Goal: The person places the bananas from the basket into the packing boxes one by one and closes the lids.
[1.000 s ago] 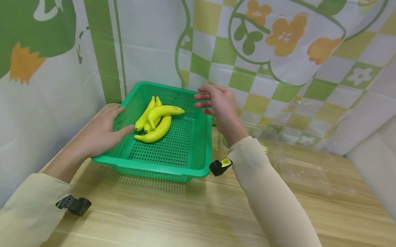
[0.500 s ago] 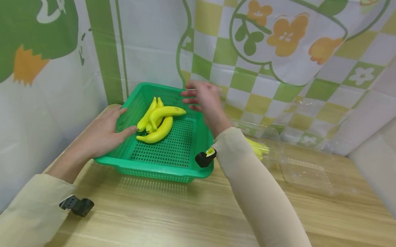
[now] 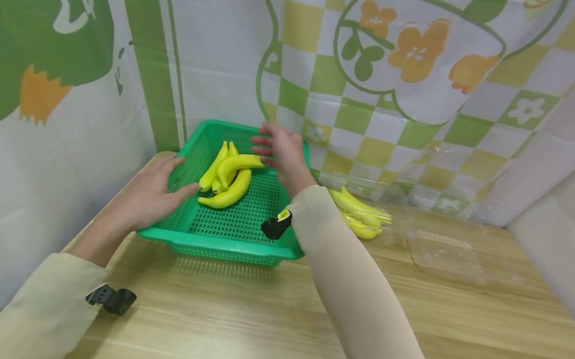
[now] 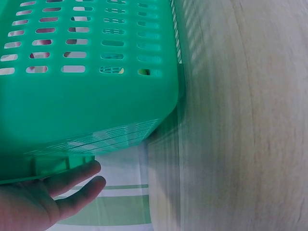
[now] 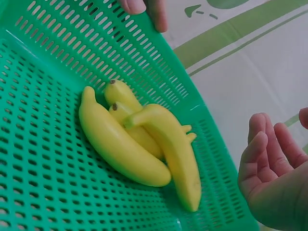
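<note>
A green perforated plastic basket [image 3: 231, 245] stands tilted on the table, holding several yellow bananas [image 3: 226, 195] heaped at its left side. My left hand [image 3: 144, 200] grips the basket's left rim. Its thumb reaches inside, while other fingers [image 4: 84, 192] show outside below the rim in the left wrist view. Over the basket's back right part is my right hand [image 3: 284, 152], its fingers loosely bent and nothing in them. In the head view its fingertips overlap the end of the top banana [image 5: 168, 149]; the right wrist view shows them apart from the fruit.
To the right, a clear plastic container [image 3: 397, 200] with more bananas [image 3: 360, 212] stands on the wooden table [image 3: 262, 317]. Its clear lid [image 3: 445, 253] lies open beside it. A patterned curtain [image 3: 367, 113] hangs right behind the basket.
My right hand has moved left and slightly down, from the basket's right back rim to above its inside, uncovering the bananas in the clear container. The left hand stays at the rim.
</note>
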{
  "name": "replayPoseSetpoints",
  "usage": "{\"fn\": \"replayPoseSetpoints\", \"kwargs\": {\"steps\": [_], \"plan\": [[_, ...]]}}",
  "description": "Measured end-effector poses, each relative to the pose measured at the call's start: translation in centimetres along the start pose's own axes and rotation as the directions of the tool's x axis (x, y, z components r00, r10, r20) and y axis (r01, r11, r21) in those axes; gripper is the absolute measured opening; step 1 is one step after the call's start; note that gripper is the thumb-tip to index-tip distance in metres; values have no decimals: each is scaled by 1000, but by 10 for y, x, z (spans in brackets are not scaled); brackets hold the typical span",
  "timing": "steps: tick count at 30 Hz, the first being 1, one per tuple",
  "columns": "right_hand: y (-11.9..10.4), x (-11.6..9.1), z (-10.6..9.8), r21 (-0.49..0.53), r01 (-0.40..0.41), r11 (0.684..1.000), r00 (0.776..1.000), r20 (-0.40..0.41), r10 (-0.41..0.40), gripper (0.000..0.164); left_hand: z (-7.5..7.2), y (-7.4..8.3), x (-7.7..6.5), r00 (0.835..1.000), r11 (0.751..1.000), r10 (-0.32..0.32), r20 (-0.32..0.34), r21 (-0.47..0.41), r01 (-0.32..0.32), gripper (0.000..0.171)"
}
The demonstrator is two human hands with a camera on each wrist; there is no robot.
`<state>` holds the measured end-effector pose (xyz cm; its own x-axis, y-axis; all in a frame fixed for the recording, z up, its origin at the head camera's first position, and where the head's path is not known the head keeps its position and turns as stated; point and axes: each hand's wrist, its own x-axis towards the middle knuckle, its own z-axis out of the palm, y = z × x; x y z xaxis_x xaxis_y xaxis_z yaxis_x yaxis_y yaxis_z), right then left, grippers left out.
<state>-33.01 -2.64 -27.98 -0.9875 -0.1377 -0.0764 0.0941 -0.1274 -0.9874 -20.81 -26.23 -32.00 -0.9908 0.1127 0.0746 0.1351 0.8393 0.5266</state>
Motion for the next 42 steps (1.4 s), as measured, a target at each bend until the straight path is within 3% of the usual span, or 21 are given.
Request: {"fn": "replayPoseSetpoints", "kwargs": {"steps": [14,17,23,34,42], "plan": [[13,8,17,-41,-28,999,999,-36,26,32,0,0,-1,1000,1000,-6,-1,-15,6,87],[16,9,18,-67,-53,996,998,-20,52,39,0,0,-1,1000,1000,-8,2,-16,8,86],[21,6,18,-106,-88,990,996,17,91,37,0,0,-1,1000,1000,-7,3,-10,7,85],[22,5,9,-249,-107,963,994,-4,110,36,4,8,5,1000,1000,16,24,-2,-16,88],[28,4,19,-338,-100,936,995,-28,97,38,4,0,1,1000,1000,2,17,0,-2,88]]}}
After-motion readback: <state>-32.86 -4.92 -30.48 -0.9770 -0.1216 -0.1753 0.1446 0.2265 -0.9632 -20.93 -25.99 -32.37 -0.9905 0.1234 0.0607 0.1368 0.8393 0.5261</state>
